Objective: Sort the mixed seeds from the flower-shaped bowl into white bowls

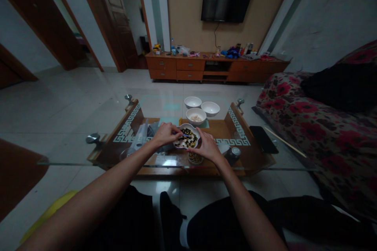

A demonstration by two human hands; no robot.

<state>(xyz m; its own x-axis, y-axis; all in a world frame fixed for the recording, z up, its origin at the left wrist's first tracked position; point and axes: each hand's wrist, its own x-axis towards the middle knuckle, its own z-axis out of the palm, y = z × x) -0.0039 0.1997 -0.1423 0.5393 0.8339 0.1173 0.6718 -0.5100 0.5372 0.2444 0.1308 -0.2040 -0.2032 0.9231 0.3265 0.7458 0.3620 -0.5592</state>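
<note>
A white scalloped bowl holding a mix of dark and pale pieces sits on the glass coffee table in front of me. My left hand is closed in a pinch at the bowl's left rim, gripping a thin blue tool whose tip lies over the pieces. My right hand rests against the bowl's right side, fingers curled round its edge. Behind it stand three white bowls: one with pale pieces, two that look empty.
A dark phone and a thin stick lie on the glass at right, beside a floral sofa. A can and a small dish sit on the lower shelf. A cluttered TV cabinet stands against the far wall.
</note>
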